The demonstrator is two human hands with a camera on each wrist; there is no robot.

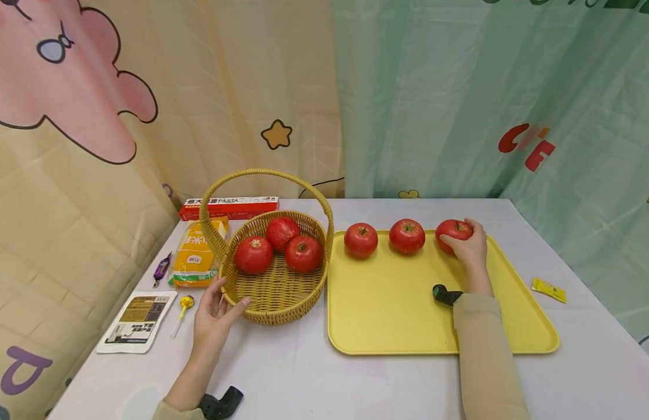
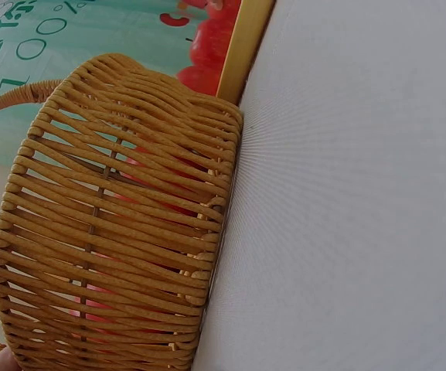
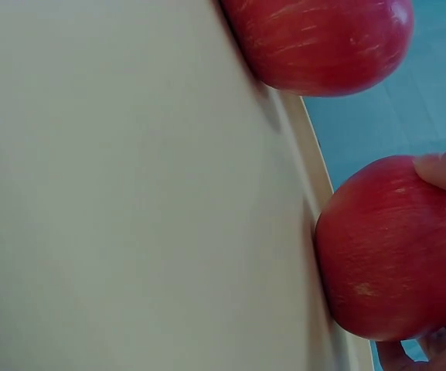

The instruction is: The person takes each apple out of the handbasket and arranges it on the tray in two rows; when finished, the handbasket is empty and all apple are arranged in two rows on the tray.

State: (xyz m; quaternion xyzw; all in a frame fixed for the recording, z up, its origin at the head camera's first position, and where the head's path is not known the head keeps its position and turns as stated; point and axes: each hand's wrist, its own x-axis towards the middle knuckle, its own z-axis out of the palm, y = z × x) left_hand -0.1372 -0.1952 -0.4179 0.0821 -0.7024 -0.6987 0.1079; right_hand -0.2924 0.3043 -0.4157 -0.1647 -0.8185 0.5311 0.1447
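Fingers of the right hand (image 1: 468, 248) curled round a smooth round red apple (image 1: 453, 231) at the yellow tray's (image 1: 387, 303) far edge; left hand (image 1: 215, 315), fingers spread, touched the woven wicker basket (image 1: 274, 291).

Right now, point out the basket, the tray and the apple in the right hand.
basket (image 1: 274, 297), head view, woven near wall below the rim.
tray (image 1: 393, 303), head view, bare yellow floor in the middle.
apple (image 1: 452, 229), head view, red top left of the fingers.

White table (image 1: 387, 379), wicker basket (image 1: 274, 297), yellow tray (image 1: 387, 315), pasta box (image 1: 229, 207), snack packets (image 1: 197, 252)
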